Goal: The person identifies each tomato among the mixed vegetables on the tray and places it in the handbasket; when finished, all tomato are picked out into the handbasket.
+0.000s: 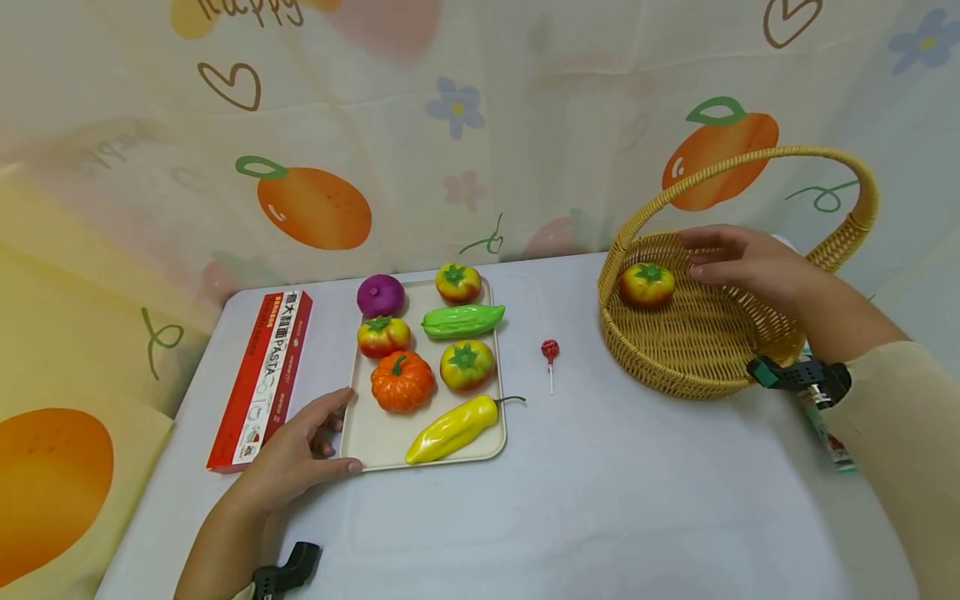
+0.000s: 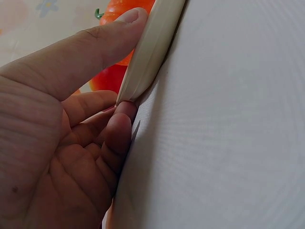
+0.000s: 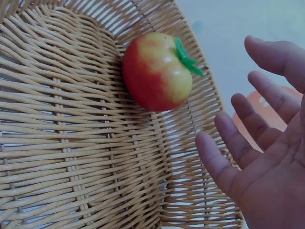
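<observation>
Behind the pale worktop (image 1: pixel 600 483) hangs a cream curtain (image 1: pixel 450 125) printed with oranges, hearts and small flowers, with part of the word "happy" cut off at its top edge. On the right stands a woven wicker basket (image 1: pixel 697 367) with a tall arched handle, and inside it, against the far left wall, lies 1 toy tomato (image 1: pixel 647 284), red on its lower side fading to yellow near a green plastic stalk, smooth and glossy. The right hand (image 1: pixel 742 262) hovers over the basket just beside that tomato, fingers spread and relaxed, holding nothing; the wrist view shows a clear gap between fingertips (image 3: pixel 209 148) and fruit. The left hand (image 1: pixel 300 450) grips the near left corner of a cream tray (image 1: pixel 375 442), thumb on the rim and fingers curled beneath its edge. On the tray sit 3 more red-and-yellow tomatoes, a purple onion (image 1: pixel 380 295), a green bitter gourd (image 1: pixel 462 321), an orange pumpkin (image 1: pixel 402 382) and a yellow pepper (image 1: pixel 452 428). Left of the tray lies a long red-and-white box (image 1: pixel 262 379) printed "PASTA" alongside Chinese characters. Between tray and basket rests a red lollipop (image 1: pixel 551 350) on a white stick.
</observation>
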`<state>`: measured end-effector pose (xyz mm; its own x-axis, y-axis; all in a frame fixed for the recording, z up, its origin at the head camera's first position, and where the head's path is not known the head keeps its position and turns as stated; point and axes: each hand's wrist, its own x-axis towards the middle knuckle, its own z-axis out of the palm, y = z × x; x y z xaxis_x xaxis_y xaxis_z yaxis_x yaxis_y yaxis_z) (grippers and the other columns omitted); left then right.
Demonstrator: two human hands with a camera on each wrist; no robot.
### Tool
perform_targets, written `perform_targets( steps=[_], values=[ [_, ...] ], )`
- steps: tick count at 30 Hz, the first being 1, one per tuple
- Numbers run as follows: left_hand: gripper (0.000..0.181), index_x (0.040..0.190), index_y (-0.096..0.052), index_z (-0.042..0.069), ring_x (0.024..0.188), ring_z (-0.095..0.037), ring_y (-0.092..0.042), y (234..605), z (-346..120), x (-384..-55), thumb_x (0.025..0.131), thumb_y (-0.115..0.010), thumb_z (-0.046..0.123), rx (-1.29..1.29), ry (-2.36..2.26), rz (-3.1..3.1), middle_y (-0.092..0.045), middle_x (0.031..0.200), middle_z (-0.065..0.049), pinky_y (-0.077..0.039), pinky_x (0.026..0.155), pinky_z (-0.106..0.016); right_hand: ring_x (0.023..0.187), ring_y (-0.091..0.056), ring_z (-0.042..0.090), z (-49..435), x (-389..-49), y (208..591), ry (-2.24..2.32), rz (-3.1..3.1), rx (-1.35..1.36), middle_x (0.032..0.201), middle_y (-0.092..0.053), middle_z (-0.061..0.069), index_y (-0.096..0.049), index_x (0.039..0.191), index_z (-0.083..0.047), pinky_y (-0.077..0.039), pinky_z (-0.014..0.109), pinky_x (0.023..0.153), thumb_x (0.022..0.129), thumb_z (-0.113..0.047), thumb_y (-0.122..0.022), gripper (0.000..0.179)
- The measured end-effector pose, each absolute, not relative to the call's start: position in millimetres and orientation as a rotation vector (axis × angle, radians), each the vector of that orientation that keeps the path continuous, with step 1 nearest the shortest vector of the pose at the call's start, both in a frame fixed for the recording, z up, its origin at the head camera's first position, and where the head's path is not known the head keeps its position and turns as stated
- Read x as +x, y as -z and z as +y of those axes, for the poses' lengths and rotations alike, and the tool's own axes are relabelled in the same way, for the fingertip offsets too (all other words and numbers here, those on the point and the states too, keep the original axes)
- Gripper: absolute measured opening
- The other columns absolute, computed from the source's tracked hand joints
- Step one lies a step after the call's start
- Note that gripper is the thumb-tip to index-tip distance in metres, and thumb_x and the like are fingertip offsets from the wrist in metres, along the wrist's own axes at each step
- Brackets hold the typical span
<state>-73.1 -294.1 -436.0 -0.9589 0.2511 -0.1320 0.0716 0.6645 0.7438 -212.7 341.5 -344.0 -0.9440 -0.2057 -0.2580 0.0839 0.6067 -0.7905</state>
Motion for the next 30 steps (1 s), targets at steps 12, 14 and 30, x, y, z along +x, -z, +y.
perform_targets(
  steps=[12, 14, 30],
  values=[
    [0.097, 0.160, -0.048, 0.011, 0.091, -0.025, -0.057, 435.2, -294.0, -72.0, 0.078, -0.098, 0.024, 0.249, -1.169, 2.661, -0.059, 0.119, -0.010, -0.057, 0.076, -0.024, 0.143, -0.044, 0.024, 334.6, -190.8, 339.4, 1.302, 2.567, -0.189, 0.162, -0.044, 0.005, -0.042, 0.163, -0.015, -0.043, 0.009, 0.094, 0.106, -0.029, -0.069, 0.064],
    [0.097, 0.159, -0.048, 0.011, 0.091, -0.025, -0.057, 435.6, -293.7, -71.3, 0.078, -0.099, 0.023, 0.248, -1.172, 2.665, -0.058, 0.118, -0.010, -0.057, 0.075, -0.023, 0.143, -0.044, 0.023, 333.3, -187.4, 338.9, 1.297, 2.573, -0.203, 0.162, -0.044, 0.004, -0.042, 0.162, -0.015, -0.042, 0.010, 0.095, 0.106, -0.029, -0.069, 0.064],
    [0.096, 0.158, -0.051, 0.011, 0.090, -0.025, -0.058, 437.2, -293.9, -72.1, 0.076, -0.100, 0.021, 0.241, -1.177, 2.673, -0.057, 0.116, -0.010, -0.056, 0.074, -0.024, 0.133, -0.052, 0.012, 315.8, -156.5, 332.7, 1.399, 2.494, -0.371, 0.154, -0.051, 0.006, -0.051, 0.155, -0.010, -0.051, 0.018, 0.096, 0.104, -0.014, -0.071, 0.055]
  ],
)
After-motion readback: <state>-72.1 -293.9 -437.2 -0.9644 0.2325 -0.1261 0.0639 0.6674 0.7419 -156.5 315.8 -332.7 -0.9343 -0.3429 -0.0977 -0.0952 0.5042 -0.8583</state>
